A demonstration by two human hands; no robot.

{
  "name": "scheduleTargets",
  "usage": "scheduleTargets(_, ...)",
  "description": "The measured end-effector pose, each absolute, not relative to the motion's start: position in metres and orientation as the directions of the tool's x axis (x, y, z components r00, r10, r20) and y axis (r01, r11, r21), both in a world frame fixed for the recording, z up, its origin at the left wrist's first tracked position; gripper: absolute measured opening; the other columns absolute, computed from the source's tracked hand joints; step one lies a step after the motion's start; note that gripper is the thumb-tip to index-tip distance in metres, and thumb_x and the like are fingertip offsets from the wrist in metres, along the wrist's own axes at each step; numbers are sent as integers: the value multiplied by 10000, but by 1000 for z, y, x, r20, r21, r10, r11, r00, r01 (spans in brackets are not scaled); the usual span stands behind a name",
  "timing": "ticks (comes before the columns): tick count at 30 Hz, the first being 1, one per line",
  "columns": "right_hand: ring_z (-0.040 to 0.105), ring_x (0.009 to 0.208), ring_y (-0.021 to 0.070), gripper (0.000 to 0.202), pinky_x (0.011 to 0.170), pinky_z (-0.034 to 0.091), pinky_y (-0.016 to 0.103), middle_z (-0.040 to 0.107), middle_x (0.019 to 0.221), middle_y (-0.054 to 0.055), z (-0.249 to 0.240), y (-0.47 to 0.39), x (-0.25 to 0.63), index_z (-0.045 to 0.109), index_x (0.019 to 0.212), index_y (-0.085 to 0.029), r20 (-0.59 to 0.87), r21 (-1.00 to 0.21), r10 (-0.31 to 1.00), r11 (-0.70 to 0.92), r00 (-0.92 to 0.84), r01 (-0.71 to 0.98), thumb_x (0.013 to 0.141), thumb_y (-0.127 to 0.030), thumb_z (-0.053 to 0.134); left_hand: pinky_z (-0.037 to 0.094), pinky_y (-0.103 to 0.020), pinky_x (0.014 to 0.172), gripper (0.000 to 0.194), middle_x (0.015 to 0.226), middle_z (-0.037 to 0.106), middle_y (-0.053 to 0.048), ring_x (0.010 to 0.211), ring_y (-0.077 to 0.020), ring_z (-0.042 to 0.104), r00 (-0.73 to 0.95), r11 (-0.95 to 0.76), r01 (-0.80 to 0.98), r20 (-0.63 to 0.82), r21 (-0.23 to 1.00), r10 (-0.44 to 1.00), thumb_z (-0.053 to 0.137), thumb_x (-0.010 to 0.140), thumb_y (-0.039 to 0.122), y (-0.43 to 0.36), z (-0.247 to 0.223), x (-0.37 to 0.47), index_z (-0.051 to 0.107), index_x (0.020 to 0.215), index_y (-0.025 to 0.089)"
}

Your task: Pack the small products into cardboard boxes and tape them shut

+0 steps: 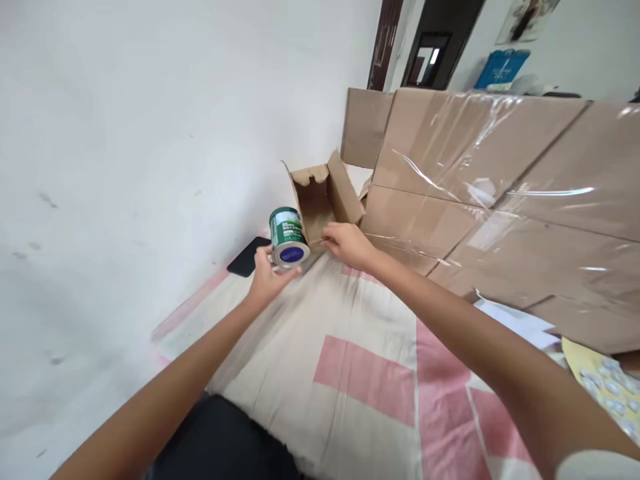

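Note:
My left hand point(269, 277) holds a green and white can point(287, 230) from below and the left, with its silver and blue end tilted toward me. Just right of the can stands a cardboard box point(320, 200) with its flaps up and its inside showing. My right hand point(347, 243) pinches the box's near edge, thumb and fingers together. Under both lies a cream and pink cloth point(305, 333).
A black phone point(245, 257) lies left of my left hand by the white wall point(125, 133). Large taped cartons point(500, 187) form a barrier at the right. White paper point(517, 321) and a yellow sheet with clear blisters point(607, 383) lie at the right.

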State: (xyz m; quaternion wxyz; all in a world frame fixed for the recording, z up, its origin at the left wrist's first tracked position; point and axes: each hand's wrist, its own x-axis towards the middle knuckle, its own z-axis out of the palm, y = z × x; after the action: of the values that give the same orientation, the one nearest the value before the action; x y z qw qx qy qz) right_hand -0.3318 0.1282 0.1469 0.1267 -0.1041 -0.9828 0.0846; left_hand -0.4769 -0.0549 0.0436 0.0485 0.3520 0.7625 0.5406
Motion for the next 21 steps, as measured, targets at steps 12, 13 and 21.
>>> scheduleTargets(12, 640, 1035, 221, 206, 887, 497, 345, 649, 1067, 116, 149, 33, -27, 690, 1009, -213, 183, -629, 92, 776, -979, -45, 1046, -293, 503, 650, -422, 742, 1051, 1717, -21, -259, 1087, -366, 736, 87, -38, 896, -92, 441, 992, 562, 707, 50, -228, 38, -187, 105, 1639, 214)
scheduleTargets(13, 638, 1065, 229, 201, 914, 499, 360, 649, 1089, 121, 155, 28, -12, 695, 1012, -217, 190, -638, 122, 770, -974, -28, 1041, -311, 520, 647, -426, 770, 1046, 1717, 39, -257, 1130, -373, 722, 110, -65, 910, -89, 409, 990, 548, 713, 45, -219, 39, -178, 95, 1642, 206)
scheduleTargets(21, 640, 976, 221, 211, 875, 520, 383, 653, 1074, 120, 154, 25, 14, 679, 976, -200, 215, -541, 220, 838, -951, 71, 1029, -277, 490, 498, -557, 1061, 555, 1569, 480, -206, 1315, -374, 590, 172, -197, 976, 226, 91, 959, 497, 882, 90, -179, 62, -191, 538, 1425, 201)
